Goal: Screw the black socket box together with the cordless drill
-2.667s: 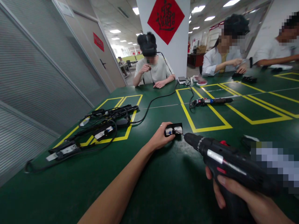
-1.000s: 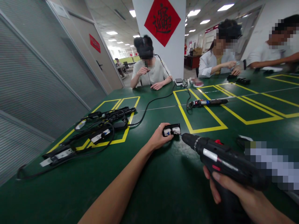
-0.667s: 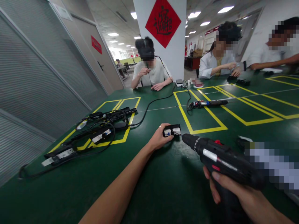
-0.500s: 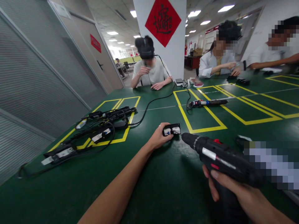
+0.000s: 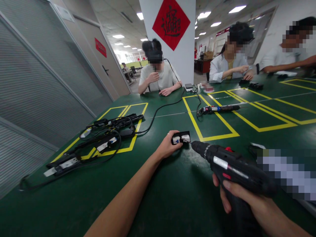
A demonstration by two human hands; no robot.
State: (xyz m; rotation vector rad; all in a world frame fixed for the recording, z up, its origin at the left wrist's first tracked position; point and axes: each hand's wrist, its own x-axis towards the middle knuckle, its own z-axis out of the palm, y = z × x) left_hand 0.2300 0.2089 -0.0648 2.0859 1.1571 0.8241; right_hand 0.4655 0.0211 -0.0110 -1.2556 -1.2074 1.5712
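Note:
My left hand point(image 5: 169, 144) grips a small black box point(image 5: 186, 137) with white and blue parts inside, its fingers closed around the left end. The box is at the middle of the green table point(image 5: 168, 187), its open side turned toward me. My right hand point(image 5: 243, 197) is wrapped round the handle of a black cordless drill point(image 5: 232, 163) with red buttons. The drill points left, and its thin bit reaches the right end of the box. Whether the bit tip touches a screw is too small to tell.
Black power strips and cables point(image 5: 108, 138) lie within yellow tape at left. A dark, rod-shaped tool point(image 5: 219, 109) with a cord lies beyond the box. A blurred-out pale object point(image 5: 288, 174) is at right. Across the table sit several people, one point(image 5: 160, 74) facing me.
Almost nothing differs. The whole view has shifted very slightly, and both hands keep their hold on the black box and the drill.

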